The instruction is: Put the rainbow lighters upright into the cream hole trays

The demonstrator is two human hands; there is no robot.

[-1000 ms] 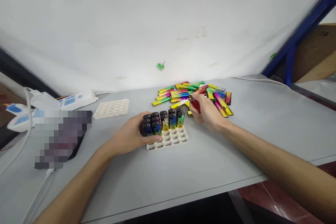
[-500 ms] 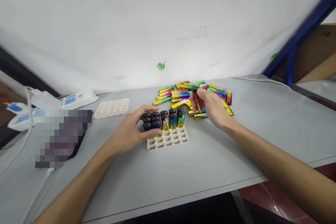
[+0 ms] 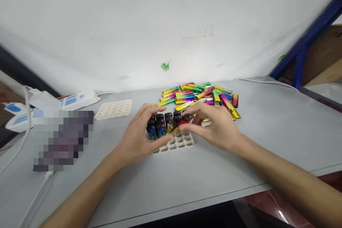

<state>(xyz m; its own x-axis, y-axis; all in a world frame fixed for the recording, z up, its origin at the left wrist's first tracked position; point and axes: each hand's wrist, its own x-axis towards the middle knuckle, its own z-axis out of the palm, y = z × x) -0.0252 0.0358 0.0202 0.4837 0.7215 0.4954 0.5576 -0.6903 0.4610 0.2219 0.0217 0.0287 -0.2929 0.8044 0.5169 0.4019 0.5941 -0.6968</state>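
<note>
My right hand (image 3: 217, 124) pinches a red lighter (image 3: 185, 120) with a black top. The lighter is tilted over the right part of a white honeycomb tray (image 3: 180, 141). Several lighters (image 3: 160, 128) with black tops stand upright in its rear and left holes. Around their left side curves my left hand (image 3: 140, 131), its thumb and forefinger spread apart. The thumb lies in front of the lighters, over the tray; the other fingertips are partly hidden. Front holes of the tray show no lighters.
A loose pile of shiny multicoloured lighters (image 3: 184, 95) lies behind the tray, near the wall. Another white honeycomb tray (image 3: 114, 109) rests to the left. Farther left are power strips (image 3: 80, 99), a blurred dark object (image 3: 64, 139) and white cables (image 3: 28, 124).
My right hand has brought the red lighter from the pile leftward and down to the tray, tilting it. My left thumb has moved slightly right; the left hand stays beside the standing lighters.
</note>
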